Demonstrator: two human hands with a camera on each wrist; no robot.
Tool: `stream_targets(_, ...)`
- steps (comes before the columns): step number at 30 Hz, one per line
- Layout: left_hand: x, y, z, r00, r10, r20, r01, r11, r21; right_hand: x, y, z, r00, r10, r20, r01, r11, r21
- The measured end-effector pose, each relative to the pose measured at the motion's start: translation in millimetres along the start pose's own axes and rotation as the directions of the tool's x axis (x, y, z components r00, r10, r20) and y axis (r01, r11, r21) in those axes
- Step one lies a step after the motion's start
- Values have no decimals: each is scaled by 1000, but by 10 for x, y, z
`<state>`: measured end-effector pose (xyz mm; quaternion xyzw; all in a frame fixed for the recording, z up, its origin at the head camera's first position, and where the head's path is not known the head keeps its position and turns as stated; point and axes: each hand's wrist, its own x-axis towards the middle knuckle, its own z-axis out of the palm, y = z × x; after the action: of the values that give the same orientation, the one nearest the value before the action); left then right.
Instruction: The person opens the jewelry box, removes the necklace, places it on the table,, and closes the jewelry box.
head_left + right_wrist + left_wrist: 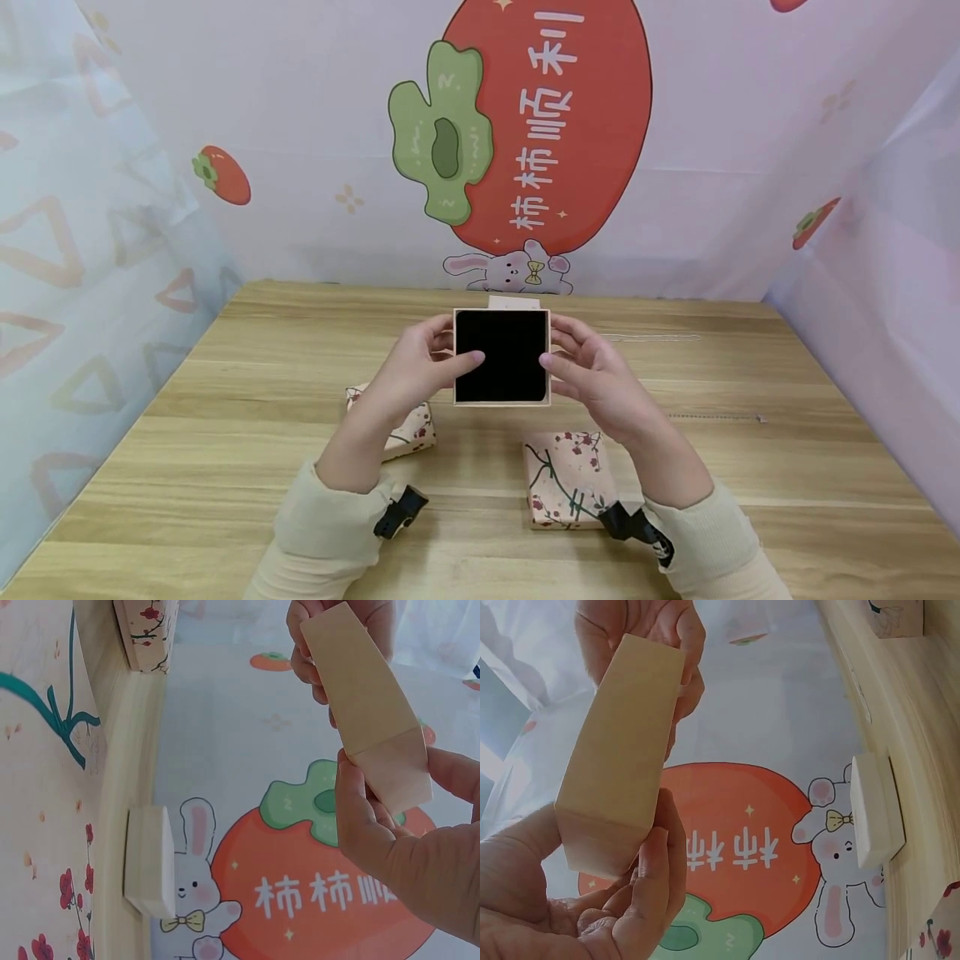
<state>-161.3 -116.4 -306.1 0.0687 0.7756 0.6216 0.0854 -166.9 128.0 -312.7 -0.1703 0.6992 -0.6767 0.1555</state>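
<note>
Both hands hold up a small cream box (502, 403) with a black inside facing the head camera. My left hand (420, 363) grips its left side, thumb on the black face. The right side is gripped by my right hand (600, 375), its thumb also over the front edge. Both wrist views show the plain cream outer side of the box (619, 742) (364, 682), with fingers behind it. Below, a flowered box piece (566, 479) lies near the right forearm, and another flowered piece (412, 429) is partly hidden by the left forearm.
A white box (513, 302) stands at the table's back, partly behind the held box; it also shows in the left wrist view (874, 810). To the right on the wooden table (750, 500) lie a thin chain (652, 337) and a second chain (712, 416).
</note>
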Motion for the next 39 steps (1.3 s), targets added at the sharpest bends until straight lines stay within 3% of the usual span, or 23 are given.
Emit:
stream_targets(11,-22,11,36,999,30,35,-31,999,28,15,42,36,1000,-14,-16,14,1000,-4)
stream_targets(18,-12,-9,18,992,-6,123,6,1000,3,26,43,60,999,-34,-41,32,998,-51)
stream_targets(22,-7,-22,-55,982,-23,185,34,998,-54,27,24,35,997,-30,-68,28,999,-39)
stream_targets(27,-8,-15,-92,974,8,225,35,981,-188,24,16,-20,996,-16,-86,15,1000,-1)
stream_targets(39,50,-54,-104,973,-15,232,75,965,-251,17,0,-51,998,-21,-55,23,999,31)
